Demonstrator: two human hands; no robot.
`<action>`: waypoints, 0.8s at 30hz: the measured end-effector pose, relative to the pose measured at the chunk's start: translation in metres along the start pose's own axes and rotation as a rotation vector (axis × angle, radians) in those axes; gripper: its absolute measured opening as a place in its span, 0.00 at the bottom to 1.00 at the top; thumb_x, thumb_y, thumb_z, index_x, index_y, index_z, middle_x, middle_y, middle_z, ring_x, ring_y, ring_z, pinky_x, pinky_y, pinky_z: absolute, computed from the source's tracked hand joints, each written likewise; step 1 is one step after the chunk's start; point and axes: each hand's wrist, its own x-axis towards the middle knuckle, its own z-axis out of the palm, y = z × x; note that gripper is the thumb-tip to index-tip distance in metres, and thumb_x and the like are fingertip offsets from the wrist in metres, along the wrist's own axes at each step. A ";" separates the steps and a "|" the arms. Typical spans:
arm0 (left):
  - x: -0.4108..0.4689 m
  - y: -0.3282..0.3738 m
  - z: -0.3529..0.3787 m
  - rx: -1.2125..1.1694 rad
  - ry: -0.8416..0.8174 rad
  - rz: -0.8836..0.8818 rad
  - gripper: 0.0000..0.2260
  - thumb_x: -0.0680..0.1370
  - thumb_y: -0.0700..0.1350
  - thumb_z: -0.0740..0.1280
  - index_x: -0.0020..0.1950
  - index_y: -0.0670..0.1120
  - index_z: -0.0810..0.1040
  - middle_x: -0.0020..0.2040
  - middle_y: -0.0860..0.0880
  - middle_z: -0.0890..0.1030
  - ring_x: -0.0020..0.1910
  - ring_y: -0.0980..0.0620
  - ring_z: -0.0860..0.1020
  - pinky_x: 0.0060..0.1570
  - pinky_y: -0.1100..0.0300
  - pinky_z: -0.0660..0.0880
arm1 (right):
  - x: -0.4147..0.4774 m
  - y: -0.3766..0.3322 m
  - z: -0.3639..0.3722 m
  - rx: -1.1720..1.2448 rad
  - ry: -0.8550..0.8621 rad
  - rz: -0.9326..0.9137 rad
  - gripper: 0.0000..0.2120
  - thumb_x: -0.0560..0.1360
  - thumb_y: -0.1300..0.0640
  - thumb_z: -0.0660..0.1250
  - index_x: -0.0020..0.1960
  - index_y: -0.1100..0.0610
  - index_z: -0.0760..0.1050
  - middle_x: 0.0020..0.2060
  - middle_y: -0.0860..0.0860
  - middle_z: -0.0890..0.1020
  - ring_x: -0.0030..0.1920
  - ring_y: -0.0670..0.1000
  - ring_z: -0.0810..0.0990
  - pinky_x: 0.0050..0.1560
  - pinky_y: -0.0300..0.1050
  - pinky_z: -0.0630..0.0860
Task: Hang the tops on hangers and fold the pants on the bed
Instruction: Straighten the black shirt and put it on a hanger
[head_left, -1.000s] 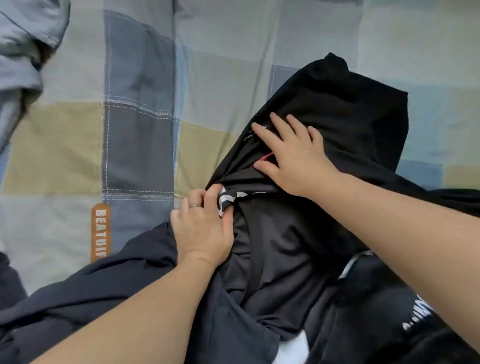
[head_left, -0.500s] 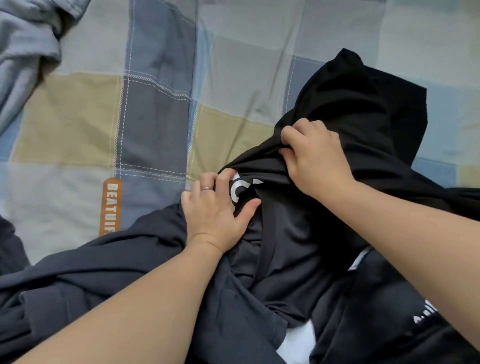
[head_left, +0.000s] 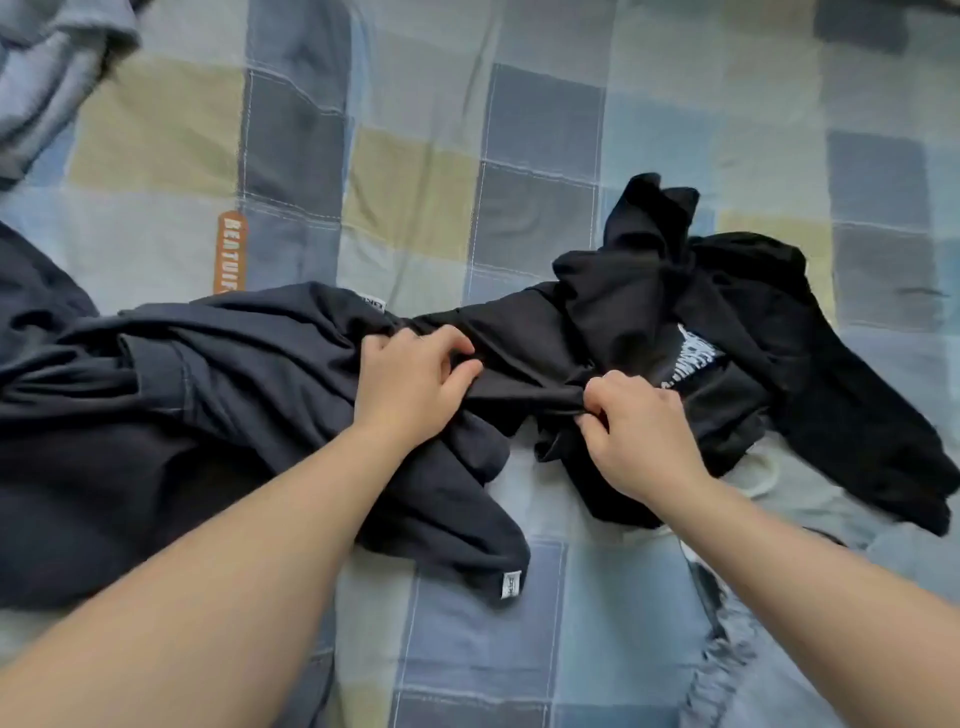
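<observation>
Nearest me, ripped light-blue jeans lay on the bed, lower right. My left hand had its fingers curled into dark fabric where the navy garment met the black garment. My right hand, just beside it, pinched a bunched fold of the black garment. That one lay crumpled right of centre, white lettering showing. The navy garment sprawled to the left, with a small white tag at its near hem. Farther off were an orange label on the checked bedding and grey-blue cloth in the far left corner.
</observation>
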 end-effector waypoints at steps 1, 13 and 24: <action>-0.026 0.006 0.000 0.065 -0.116 0.000 0.13 0.80 0.59 0.63 0.63 0.59 0.73 0.40 0.56 0.80 0.49 0.51 0.77 0.53 0.52 0.64 | -0.024 -0.002 0.000 0.005 -0.062 0.014 0.07 0.75 0.55 0.68 0.42 0.51 0.70 0.39 0.46 0.70 0.46 0.56 0.75 0.45 0.48 0.60; -0.132 0.061 -0.016 0.404 -0.498 -0.077 0.10 0.82 0.56 0.60 0.58 0.57 0.77 0.58 0.52 0.78 0.58 0.46 0.74 0.56 0.50 0.65 | -0.141 0.005 0.002 0.084 -0.087 0.137 0.30 0.70 0.50 0.75 0.70 0.51 0.71 0.68 0.54 0.70 0.69 0.59 0.68 0.65 0.60 0.69; -0.107 0.114 0.006 0.137 -0.596 -0.081 0.28 0.76 0.60 0.69 0.74 0.58 0.66 0.73 0.51 0.67 0.69 0.46 0.68 0.66 0.47 0.66 | -0.076 0.035 -0.024 0.133 -0.135 0.296 0.09 0.81 0.47 0.63 0.51 0.53 0.73 0.50 0.51 0.75 0.54 0.58 0.76 0.55 0.54 0.67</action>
